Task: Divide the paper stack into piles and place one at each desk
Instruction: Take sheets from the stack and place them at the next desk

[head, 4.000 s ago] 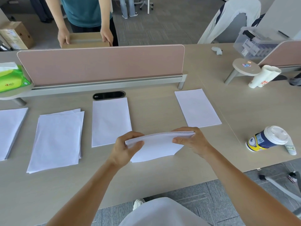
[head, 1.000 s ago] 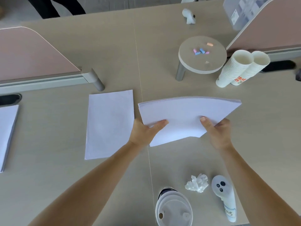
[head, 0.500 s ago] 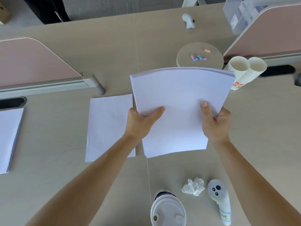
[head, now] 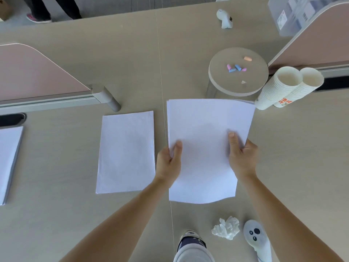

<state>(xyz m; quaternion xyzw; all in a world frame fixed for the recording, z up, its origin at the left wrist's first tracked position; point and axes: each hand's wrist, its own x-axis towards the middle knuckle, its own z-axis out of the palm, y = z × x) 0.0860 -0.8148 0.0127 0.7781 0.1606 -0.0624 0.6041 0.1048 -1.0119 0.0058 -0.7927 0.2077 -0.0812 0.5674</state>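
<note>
Lowered and flattened, the paper stack (head: 204,127) nears the counter (head: 294,167), left hand (head: 168,163) and right hand (head: 241,159) pinching its edges; placement seems imminent.

No text can be read clearly. The stacked white paper cups (head: 289,87), just right of the round beige stand (head: 238,86), bear orange printed characters too blurred to read. The printed labels on the clear plastic box (head: 290,14), beyond the stand to its right, are too small to read.
</note>
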